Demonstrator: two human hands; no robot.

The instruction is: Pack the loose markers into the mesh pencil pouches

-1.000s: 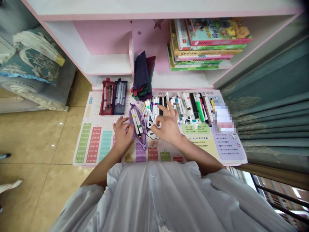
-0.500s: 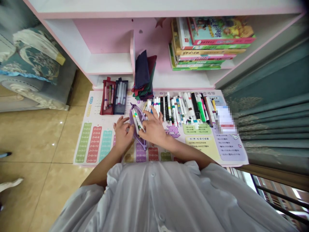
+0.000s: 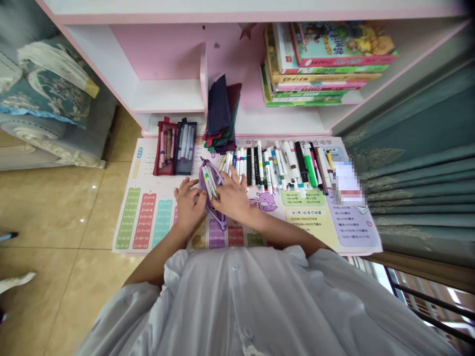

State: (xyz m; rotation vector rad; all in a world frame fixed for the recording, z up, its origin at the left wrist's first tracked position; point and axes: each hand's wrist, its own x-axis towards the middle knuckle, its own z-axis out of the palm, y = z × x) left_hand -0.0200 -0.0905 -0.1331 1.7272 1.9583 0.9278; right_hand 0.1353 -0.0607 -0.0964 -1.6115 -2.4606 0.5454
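Note:
A purple pencil pouch (image 3: 221,219) lies unzipped between my hands, its mouth spread wide. White markers (image 3: 209,181) rest inside it, one with a green band. My left hand (image 3: 190,201) pinches the pouch's left edge between thumb and fingers. My right hand (image 3: 234,197) reaches over the right edge, thumb and index finger closed on the lower end of a marker in the pouch; its other fingers stretch toward the row of loose markers (image 3: 276,165). The fingertips of my right hand are partly hidden inside the pouch.
Filled red (image 3: 166,148) and dark blue mesh pouches (image 3: 185,148) lie at the back left. Folded pouches (image 3: 218,111) are stacked against the shelf divider. Books (image 3: 326,69) fill the shelf's right side. A blurred-out phone-like object (image 3: 348,183) lies at the right.
The marker in my right hand has gone lower into the pouch, and the markers inside now lie closer side by side. My left hand keeps its place on the edge.

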